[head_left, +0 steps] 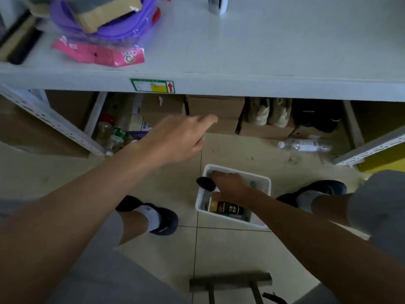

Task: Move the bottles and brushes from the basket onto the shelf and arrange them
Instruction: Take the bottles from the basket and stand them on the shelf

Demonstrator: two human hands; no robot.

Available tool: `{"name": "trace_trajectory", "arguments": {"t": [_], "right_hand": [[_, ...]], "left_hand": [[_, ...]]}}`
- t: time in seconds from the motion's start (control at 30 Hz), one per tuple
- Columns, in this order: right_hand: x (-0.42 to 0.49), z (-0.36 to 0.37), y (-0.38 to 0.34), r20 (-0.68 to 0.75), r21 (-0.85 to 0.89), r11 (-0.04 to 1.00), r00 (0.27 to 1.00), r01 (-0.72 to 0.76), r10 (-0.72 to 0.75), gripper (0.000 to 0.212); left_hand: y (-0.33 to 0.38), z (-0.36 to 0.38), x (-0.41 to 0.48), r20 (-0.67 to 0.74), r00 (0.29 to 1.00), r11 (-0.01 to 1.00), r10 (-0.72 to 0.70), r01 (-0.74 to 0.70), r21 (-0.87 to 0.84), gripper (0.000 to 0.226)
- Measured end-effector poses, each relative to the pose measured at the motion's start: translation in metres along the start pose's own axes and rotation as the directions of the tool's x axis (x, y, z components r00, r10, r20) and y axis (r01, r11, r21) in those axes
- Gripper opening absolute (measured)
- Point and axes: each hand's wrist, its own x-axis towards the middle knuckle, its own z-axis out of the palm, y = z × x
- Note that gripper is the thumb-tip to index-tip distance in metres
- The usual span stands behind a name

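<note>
Standing over a white basket [259,224] set on the tiled floor [153,249] between the feet, low and close, probably so that each item can be lifted straight up to the shelf [263,51] in front

Right hand [230,189] down inside the basket, fingers curled and closed around an item with a black rounded end [205,183] that pokes out over the basket's left rim; likely a brush or a capped bottle, too blurred to say which. Gripped near its middle, it seems, so the thing can come out clear of the wall without tipping

Still in the basket: a dark bottle with a gold-and-black label [228,209] lying on its side against the near wall, plus a greenish item deeper in, hard to make out

Left hand [175,139] held up in mid-air, loosely open and empty, fingers relaxed and pointing toward the shelf edge; probably kept free for balance or to take the next item

Shelf top mostly bare on the right, leaving room for arranging; a purple packaged bundle [103,18] with a pink card sits at the left, and a white object [218,4] stands at the far edge. Clear plastic bottle [304,145] lying on the floor under the shelf, well apart from the basket, along with cardboard boxes

Judging by this, early in the job: basket not yet emptied, a pick in hand
</note>
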Motion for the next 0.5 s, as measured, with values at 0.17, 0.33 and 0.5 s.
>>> {"name": "trace_trajectory", "arguments": {"t": [0.17,0.33,0.5], "right_hand": [[-0.036,-0.100,-0.027,-0.375,-0.029,0.996,0.922,0.090,-0.094,0.038],[-0.061,-0.221,-0.051,-0.671,0.019,0.993,0.738,0.120,-0.076,0.034],[-0.045,-0.315,-0.040,-0.810,0.193,0.976,0.578,0.101,0.100,0.036]], "left_hand": [[0.003,-0.021,-0.006,-0.166,0.982,0.996,-0.089,0.089,-0.007,0.037],[-0.002,-0.051,0.003,-0.310,0.917,0.966,-0.252,0.259,-0.020,0.033],[-0.013,-0.066,0.010,-0.398,0.858,0.944,-0.324,0.318,-0.084,0.031]]}}
